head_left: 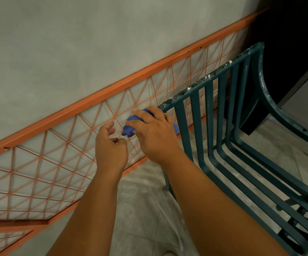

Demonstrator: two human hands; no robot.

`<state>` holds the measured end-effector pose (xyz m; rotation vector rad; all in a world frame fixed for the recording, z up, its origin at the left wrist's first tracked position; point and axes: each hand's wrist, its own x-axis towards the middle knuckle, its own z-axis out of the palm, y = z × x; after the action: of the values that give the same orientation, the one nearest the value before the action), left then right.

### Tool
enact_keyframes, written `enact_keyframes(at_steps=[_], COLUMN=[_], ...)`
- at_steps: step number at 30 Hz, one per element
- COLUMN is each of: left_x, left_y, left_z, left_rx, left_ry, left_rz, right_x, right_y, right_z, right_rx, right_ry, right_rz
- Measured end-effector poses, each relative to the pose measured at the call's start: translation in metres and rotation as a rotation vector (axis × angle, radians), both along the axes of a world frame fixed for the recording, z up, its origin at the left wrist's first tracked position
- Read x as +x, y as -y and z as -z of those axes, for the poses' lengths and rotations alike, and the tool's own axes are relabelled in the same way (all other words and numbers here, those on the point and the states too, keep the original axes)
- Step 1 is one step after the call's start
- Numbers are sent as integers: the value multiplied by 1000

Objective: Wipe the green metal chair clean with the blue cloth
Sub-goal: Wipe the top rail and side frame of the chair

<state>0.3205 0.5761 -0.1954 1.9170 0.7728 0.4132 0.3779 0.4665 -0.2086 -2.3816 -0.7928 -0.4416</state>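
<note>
Against a grey wall with an orange metal lattice panel (60,159), the right hand (153,133) clutches the bunched blue cloth (129,126) at the near-left end of the green slatted metal chair (221,115), whose speckled top rail runs far-right, while the left hand (110,146) hovers loosely curled, holding nothing.

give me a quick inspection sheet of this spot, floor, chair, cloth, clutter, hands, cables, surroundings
surface: grey tiled floor with pale dusty smears
job's things: green metal chair, slatted back and seat, white specks along its top rail; blue cloth bunched at the left end of that rail
clutter: nothing seen
grippers: right hand grips the cloth against the rail end; left hand held beside it, fingers loosely curled, holding nothing
cables: nothing seen
surroundings: grey wall; orange metal grid panel leaning along it behind the chair; dark area at upper right, too dim to tell
</note>
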Motion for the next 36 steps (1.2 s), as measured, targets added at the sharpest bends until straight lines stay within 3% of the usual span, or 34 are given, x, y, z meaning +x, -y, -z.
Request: enact_keyframes(at_steps=[4,9,11,13,18,21,23,25,29,32,36], left_x=[-6,-6,-7,-8,-9,-7,-7,-7,-4,0,9], left_y=[-2,-4,-6,-7,-7,-9,-10,-12,-15,-14,-11], left_z=[1,-1,-2,-5,-13,-17,-21,-23,-27,-32,-36], left_rx=[-29,-62,-65,-65,-80,-66,-65,-78,-101,-110,-120], left_ry=[-16,2,2,-14,-27,-15,-18,-17,-23,9,28], left_rz=[12,25,18,13,20,22,21,19,21,48,135], right_x=[-9,9,15,16,28,38,42,40,21,6,-19], right_y=[-7,16,18,11,-14,-24,-25,-21,-4,5,9], right_z=[0,11,-5,-24,-59,-71,-71,-63,-23,9,41], right_rx=[51,195,194,77,-512,-676,-707,-661,-224,-9,47], right_ry=[-65,-1,-44,-130,-356,-480,-458,-332,15,84,122], right_rz=[17,-161,-138,-45,38,10,1,0,-18,-11,48])
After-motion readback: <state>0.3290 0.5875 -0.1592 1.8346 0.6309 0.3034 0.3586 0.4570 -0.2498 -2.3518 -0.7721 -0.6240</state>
